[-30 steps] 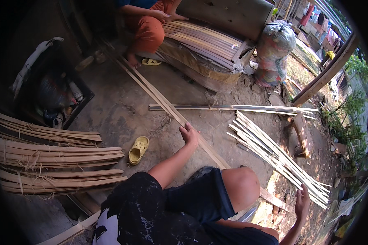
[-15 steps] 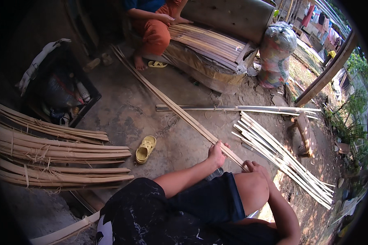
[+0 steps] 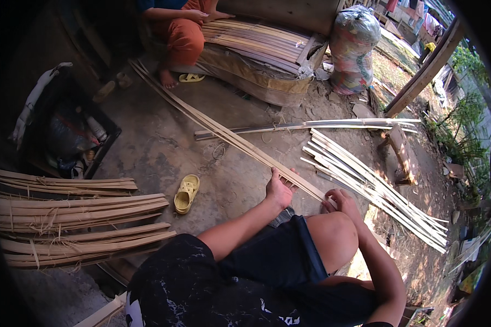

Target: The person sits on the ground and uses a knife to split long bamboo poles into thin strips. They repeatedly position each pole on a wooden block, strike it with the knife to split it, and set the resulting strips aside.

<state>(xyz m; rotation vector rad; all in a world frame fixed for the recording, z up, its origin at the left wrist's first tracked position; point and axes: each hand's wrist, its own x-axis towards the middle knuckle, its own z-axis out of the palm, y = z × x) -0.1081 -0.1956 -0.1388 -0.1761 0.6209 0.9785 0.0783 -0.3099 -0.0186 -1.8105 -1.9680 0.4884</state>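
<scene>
Pale tan, flat, slender bamboo strips (image 3: pixel 256 153): slanted across grey concrete floor (image 3: pixel 147 141), near ends by bare knee (image 3: pixel 334 231). Left hand (image 3: pixel 279 192) gripped lengths loosely; right hand (image 3: pixel 342 202) pinched ends. Even support seemed best.

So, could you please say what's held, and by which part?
Long pale strips, by their near end, in the right hand; the left hand touches them farther along.

Strips (image 3: pixel 245 144): near ends hid. bhd R hand (image 3: pixel 342 204).
</scene>
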